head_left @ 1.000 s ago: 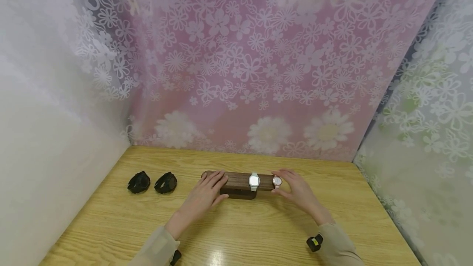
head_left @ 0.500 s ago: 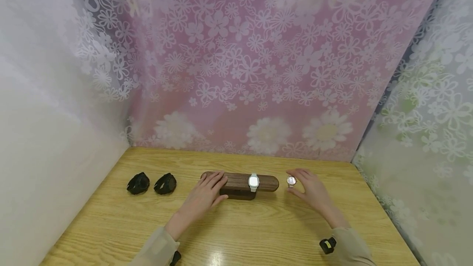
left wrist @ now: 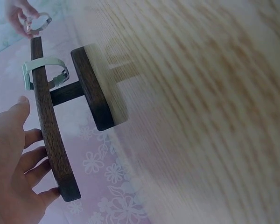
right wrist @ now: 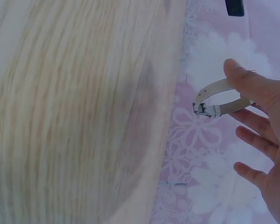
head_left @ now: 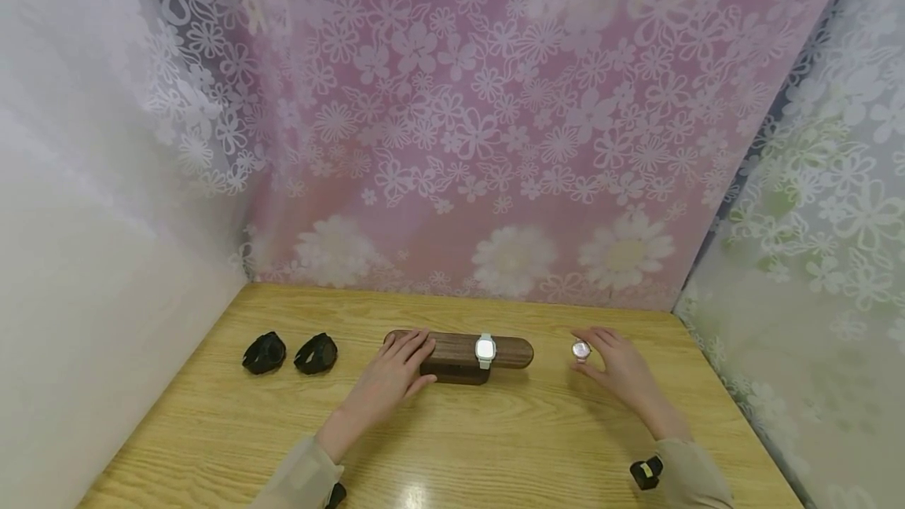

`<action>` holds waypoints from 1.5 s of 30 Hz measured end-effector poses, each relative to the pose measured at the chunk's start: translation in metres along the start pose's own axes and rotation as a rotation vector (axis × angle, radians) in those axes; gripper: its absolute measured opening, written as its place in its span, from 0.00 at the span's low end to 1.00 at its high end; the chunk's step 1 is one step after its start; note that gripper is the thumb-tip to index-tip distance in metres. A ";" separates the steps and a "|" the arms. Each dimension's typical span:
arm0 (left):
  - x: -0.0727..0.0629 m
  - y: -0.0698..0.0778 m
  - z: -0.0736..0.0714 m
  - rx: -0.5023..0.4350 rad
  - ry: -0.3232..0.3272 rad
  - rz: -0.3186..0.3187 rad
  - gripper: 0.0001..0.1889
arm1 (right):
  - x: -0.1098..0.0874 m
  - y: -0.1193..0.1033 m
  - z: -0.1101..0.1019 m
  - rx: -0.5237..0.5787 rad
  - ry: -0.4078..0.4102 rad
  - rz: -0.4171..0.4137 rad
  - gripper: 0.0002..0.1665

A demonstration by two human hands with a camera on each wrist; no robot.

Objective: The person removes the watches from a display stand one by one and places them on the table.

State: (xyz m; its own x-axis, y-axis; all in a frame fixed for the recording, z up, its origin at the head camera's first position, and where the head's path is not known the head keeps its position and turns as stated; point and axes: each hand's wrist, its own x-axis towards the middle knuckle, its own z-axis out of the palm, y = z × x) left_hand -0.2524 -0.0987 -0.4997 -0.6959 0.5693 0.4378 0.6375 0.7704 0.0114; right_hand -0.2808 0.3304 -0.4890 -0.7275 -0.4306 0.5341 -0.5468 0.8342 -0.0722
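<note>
A dark wooden T-shaped watch stand (head_left: 452,349) stands on the table, its bar running left to right. My left hand (head_left: 387,371) rests on the bar's left end, fingers fairly straight. In the left wrist view, the fingertips of this hand (left wrist: 18,163) touch the bar (left wrist: 51,135). A pale-strapped, square-faced watch (head_left: 485,349) sits around the bar, right of centre. Off the stand's right end, my right hand (head_left: 622,371) pinches a small round-faced wristwatch (head_left: 581,350) between thumb and fingers. In the right wrist view, its buckled strap (right wrist: 214,110) forms a closed loop above the table.
Two black watches (head_left: 265,353) (head_left: 316,353) lie at the left on the wooden table (head_left: 452,446). A pink floral curtain (head_left: 452,140) hangs behind the table. Pale cloths hang at the left (head_left: 106,218) and right (head_left: 813,258).
My right hand has slid the round-faced wristwatch off the bar's right end and carried it further right. My left hand has stayed on the stand.
</note>
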 end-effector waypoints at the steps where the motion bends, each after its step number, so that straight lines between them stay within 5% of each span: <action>1: 0.000 0.000 0.000 0.000 -0.004 -0.002 0.32 | -0.002 0.002 0.000 -0.004 -0.009 0.002 0.36; 17: -0.002 0.000 0.000 -0.021 0.007 -0.013 0.32 | -0.016 0.013 -0.004 -0.105 -0.179 0.095 0.30; 34: 0.000 0.000 0.000 -0.021 0.023 -0.011 0.31 | -0.021 0.023 0.004 0.053 -0.234 0.097 0.33; 45: 0.000 0.000 0.002 -0.031 -0.004 -0.016 0.31 | -0.021 0.022 0.009 0.031 -0.308 0.113 0.30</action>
State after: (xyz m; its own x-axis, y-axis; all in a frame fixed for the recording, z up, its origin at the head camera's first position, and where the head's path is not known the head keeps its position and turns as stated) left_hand -0.2536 -0.0982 -0.5016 -0.7074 0.5577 0.4342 0.6358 0.7705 0.0462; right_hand -0.2816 0.3545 -0.5093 -0.8729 -0.4238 0.2419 -0.4644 0.8737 -0.1451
